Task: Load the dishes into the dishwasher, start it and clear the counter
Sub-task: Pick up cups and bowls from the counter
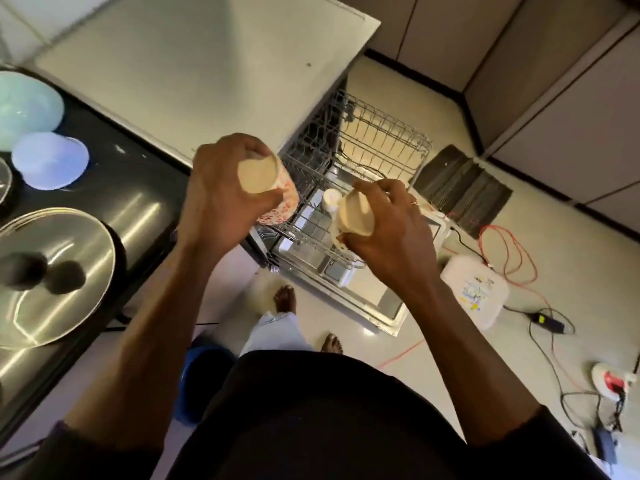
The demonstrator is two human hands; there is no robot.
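Frame is motion-blurred and dim, fine detail is soft. Second cup [356,213] is mostly covered by the right hand [389,233]; only the mouth and a bit of wall show, can't tell if it has a pattern. Left edge cuts off a glass bowl [3,181] and a teal plate [24,112]. Small white item [330,199] in the lower rack [308,223]: can't tell what it is.

Left hand [218,188] has fingers wrapped round the patterned cup [263,181], held in the air above the near left corner of the open dishwasher [332,271]. Mouth faces up at the camera, long axis runs down and right toward the racks. Right hand grips the second cup above the lower rack, mouth also up, tipped slightly left. The cups are near each other, not touching.

Upper rack [381,140] is pulled out, wires bare. Dark worktop [138,192] on the left carries a pale blue plate [52,164] and a steel lid [55,278] with a black knob. On the floor right of the door: red cable [505,251], white box [474,292], dark mat [460,192].
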